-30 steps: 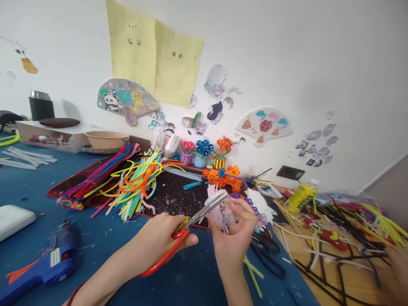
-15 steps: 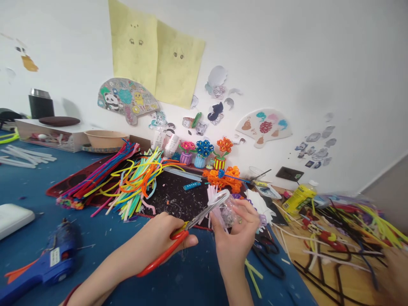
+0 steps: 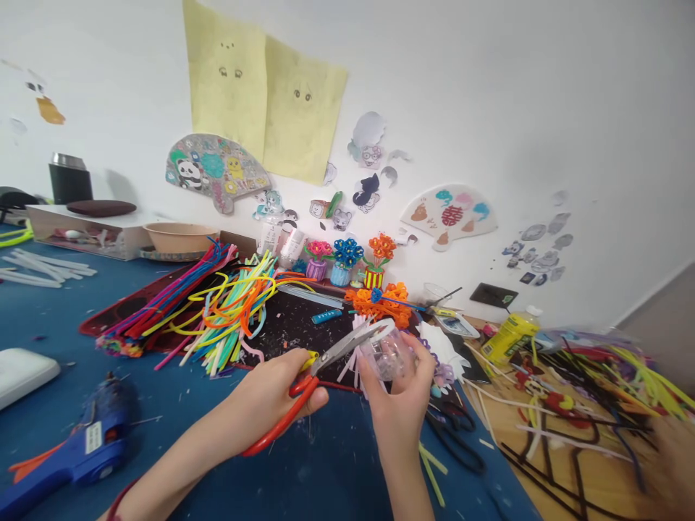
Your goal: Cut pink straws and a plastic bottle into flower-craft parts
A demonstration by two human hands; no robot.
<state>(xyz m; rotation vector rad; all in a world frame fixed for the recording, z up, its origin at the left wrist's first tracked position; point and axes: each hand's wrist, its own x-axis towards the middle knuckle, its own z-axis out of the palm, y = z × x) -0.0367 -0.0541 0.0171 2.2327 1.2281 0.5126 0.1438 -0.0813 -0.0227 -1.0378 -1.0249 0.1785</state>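
One clear plastic cup (image 3: 386,356) tilts above the dark tray (image 3: 296,333), toward the right of its front edge, gripped between the thumb and fingers of the right hand (image 3: 402,380), while the left hand (image 3: 279,383) has its fingers closed round the handles of red-handled scissors (image 3: 287,422), their slightly parted blades at the cup's rim. Colourful pipe cleaners (image 3: 244,307) overhang the tray's front edge farther left, and three small potted flowers (image 3: 348,253) stand by its back edge. Past the right edge of the blue desk (image 3: 271,492), another person's blurred hand (image 3: 672,459) shows near black strips (image 3: 578,481).
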